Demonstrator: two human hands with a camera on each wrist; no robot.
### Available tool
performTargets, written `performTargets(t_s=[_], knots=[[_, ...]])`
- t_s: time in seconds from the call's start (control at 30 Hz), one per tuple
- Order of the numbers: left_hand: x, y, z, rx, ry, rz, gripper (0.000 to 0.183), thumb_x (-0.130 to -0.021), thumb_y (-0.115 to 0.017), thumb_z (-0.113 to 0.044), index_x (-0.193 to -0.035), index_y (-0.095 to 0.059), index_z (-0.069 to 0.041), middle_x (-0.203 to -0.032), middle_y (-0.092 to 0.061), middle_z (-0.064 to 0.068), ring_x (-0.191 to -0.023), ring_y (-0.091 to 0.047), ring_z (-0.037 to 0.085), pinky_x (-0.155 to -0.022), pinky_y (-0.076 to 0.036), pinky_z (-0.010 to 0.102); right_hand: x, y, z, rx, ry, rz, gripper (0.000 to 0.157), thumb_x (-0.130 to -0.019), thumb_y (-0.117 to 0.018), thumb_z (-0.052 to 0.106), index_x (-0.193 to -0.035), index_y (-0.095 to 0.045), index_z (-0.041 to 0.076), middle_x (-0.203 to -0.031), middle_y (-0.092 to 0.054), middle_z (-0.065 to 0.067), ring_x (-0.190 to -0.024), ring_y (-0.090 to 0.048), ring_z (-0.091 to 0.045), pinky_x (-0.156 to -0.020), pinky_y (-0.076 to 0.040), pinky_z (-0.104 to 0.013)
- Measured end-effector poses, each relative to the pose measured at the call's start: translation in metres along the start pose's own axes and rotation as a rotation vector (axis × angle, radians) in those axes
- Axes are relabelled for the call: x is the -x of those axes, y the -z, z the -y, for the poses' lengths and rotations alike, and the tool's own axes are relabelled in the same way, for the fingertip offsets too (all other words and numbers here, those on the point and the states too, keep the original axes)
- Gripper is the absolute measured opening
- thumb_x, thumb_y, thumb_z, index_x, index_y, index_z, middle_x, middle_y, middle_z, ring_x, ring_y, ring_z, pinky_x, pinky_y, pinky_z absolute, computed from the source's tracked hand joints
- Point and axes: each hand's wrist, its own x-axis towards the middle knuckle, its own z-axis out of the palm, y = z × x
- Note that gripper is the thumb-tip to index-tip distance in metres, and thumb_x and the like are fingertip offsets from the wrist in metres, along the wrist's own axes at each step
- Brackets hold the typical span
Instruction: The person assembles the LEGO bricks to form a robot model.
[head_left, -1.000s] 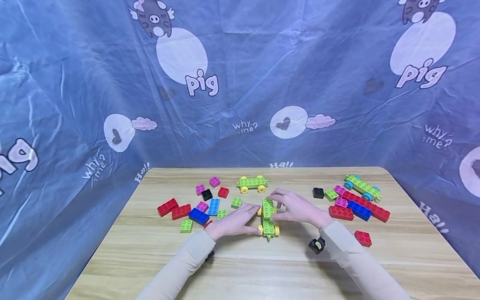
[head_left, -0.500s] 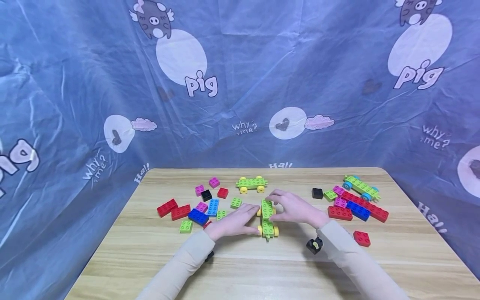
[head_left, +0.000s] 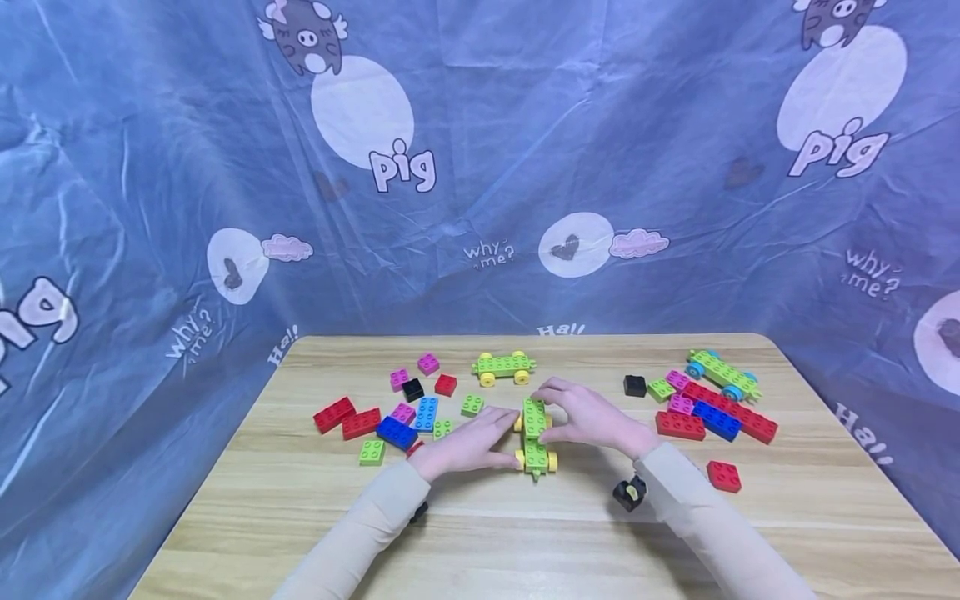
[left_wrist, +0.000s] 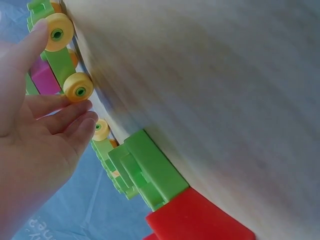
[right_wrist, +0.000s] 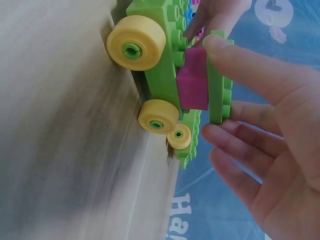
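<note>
In the head view, a green wheeled base (head_left: 536, 461) with yellow wheels stands lengthwise at the table's middle. A pink brick (right_wrist: 193, 82) sits on its studs, topped by a flat green plate (right_wrist: 216, 85); the right wrist view shows this stack from the side. My left hand (head_left: 471, 442) holds the base from the left, thumb at the near wheel (left_wrist: 58, 32), fingers at the far wheel (left_wrist: 78, 87). With thumb and fingers at its two ends, my right hand (head_left: 588, 417) pinches the green plate. The pink brick is hidden in the head view.
Another yellow-wheeled base (head_left: 504, 366) stands behind. Loose bricks lie left, among them a blue brick (head_left: 397, 432) and a red brick (head_left: 334, 414). At right are a blue-wheeled base (head_left: 722, 374), long red brick (head_left: 753, 422) and black brick (head_left: 635, 385). A patterned cloth (head_left: 480, 167) hangs behind.
The view shifts very slightly. Both hands keep their places on the wheeled base and the green plate, and no brick has visibly moved.
</note>
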Motion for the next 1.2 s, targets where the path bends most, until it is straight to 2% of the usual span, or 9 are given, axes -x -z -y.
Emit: performTargets(t_s=[0.77, 1.07, 1.2], knots=[[0.0002, 0.0067, -0.0035, -0.002, 0.009, 0.007, 0.086, -0.085, -0.057, -0.055, -0.146, -0.027, -0.002, -0.150, -0.035, 0.011, -0.139, -0.033, 0.021, -0.116, -0.030, 0.037, 0.0001, 0.0014, 0.0018, -0.015, -0.025, -0.015, 0.062, -0.070, -0.078, 0.038, -0.120, -0.059, 0.007, -0.118, -0.061, -0.006, -0.107, -0.061, -0.023, -0.095, -0.051, -0.041], [0.0012, 0.0041, -0.0026, -0.009, 0.000, 0.005, 0.087, -0.084, -0.057, -0.055, -0.146, -0.026, -0.003, -0.150, -0.035, 0.011, -0.139, -0.033, 0.021, -0.116, -0.031, 0.037, 0.0024, -0.0016, 0.0003, -0.067, -0.061, -0.012, 0.063, -0.070, -0.079, 0.039, -0.122, -0.059, 0.009, -0.119, -0.061, -0.004, -0.108, -0.060, -0.021, -0.097, -0.050, -0.041], [0.0016, 0.0019, -0.0016, -0.012, -0.005, 0.002, 0.087, -0.084, -0.056, -0.057, -0.146, -0.027, -0.002, -0.150, -0.035, 0.012, -0.139, -0.034, 0.023, -0.115, -0.031, 0.039, 0.0050, -0.0031, 0.0000, -0.055, -0.056, -0.015, 0.063, -0.072, -0.077, 0.039, -0.123, -0.058, 0.009, -0.120, -0.061, -0.004, -0.109, -0.060, -0.021, -0.097, -0.050, -0.042]])
